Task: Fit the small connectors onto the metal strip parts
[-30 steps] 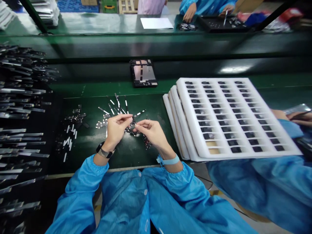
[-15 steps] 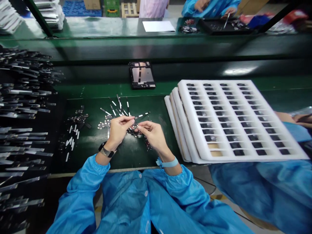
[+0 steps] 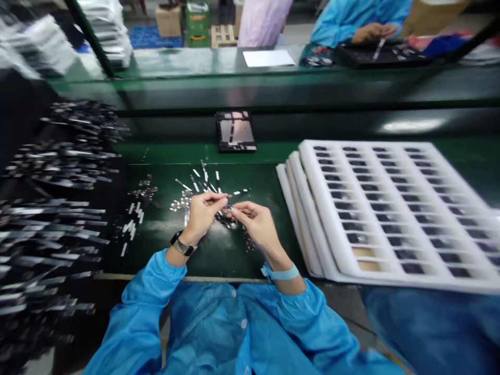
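Over the green bench, both my hands meet at a small dark-and-silver flex cable part (image 3: 228,207), pinched between their fingertips. My left hand (image 3: 201,212), with a watch on its wrist, closes thumb and forefinger on its left side. From the right, my right hand (image 3: 258,223) pinches the same part; a light blue band is round that wrist. The part's fine shape is hidden by my fingers. Behind and beneath my hands lies a fan of loose flex cables (image 3: 205,177) with white patches. Further left are a small pile of metal-ended flex parts (image 3: 144,190) and several white strips (image 3: 133,224).
Stacked white foam trays (image 3: 332,229) with dark parts in their slots stand at right. Bundles of flex cables (image 3: 54,224) cover a black surface at left. A flat black-framed device (image 3: 236,133) lies behind my hands. Across the bench, a co-worker's hands (image 3: 373,32) work over a black tray.
The camera view has shifted, so the bench appears further right and lower. My hands keep their pinch on the part. The co-worker's hands opposite have come together.
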The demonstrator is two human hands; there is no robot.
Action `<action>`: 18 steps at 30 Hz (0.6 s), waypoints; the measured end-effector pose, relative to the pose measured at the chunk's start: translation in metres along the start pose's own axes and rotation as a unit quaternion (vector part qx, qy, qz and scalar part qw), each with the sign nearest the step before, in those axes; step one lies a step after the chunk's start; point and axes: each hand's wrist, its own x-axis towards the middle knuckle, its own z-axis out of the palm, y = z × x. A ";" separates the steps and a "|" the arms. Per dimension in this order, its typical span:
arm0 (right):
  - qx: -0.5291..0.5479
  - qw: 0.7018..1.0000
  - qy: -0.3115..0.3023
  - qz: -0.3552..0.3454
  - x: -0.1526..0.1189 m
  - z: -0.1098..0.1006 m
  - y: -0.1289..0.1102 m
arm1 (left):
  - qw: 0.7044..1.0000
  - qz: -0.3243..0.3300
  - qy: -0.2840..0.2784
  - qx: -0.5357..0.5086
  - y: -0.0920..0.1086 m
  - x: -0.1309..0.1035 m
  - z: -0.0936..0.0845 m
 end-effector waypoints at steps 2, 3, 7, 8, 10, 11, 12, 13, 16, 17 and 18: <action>-0.008 1.000 -0.015 -0.004 0.000 0.000 -0.001 | 1.000 -0.001 0.000 -0.002 0.005 -0.001 -0.002; -0.014 1.000 -0.021 -0.005 0.001 -0.001 -0.002 | 1.000 -0.004 -0.004 -0.005 0.008 -0.002 -0.002; -0.008 1.000 -0.016 -0.018 0.010 -0.002 0.000 | 0.999 -0.022 -0.020 -0.028 0.017 0.002 -0.001; -0.006 1.000 -0.015 -0.022 0.013 -0.002 0.001 | 0.999 -0.027 -0.024 -0.031 0.019 0.004 0.000; -0.008 0.999 -0.010 -0.034 0.017 -0.002 0.002 | 0.999 -0.030 -0.020 -0.033 0.020 0.012 0.004; -0.015 0.999 -0.004 -0.041 0.019 -0.003 0.002 | 0.999 -0.025 -0.011 -0.031 0.021 0.017 0.006; -0.025 0.998 0.007 -0.049 0.020 -0.003 0.003 | 1.000 -0.014 0.003 -0.026 0.023 0.025 0.008; -0.037 0.998 0.020 -0.055 0.020 -0.004 0.003 | 1.000 0.002 0.019 -0.016 0.027 0.033 0.009; -0.067 0.993 0.058 -0.072 0.016 -0.012 0.005 | 0.992 0.084 0.083 0.041 0.055 0.071 0.012; -0.071 0.992 0.065 -0.076 0.012 -0.017 0.006 | 0.984 0.124 0.111 0.070 0.070 0.088 0.014; -0.073 0.992 0.070 -0.082 0.008 -0.021 0.007 | 0.972 0.166 0.132 0.106 0.085 0.106 0.016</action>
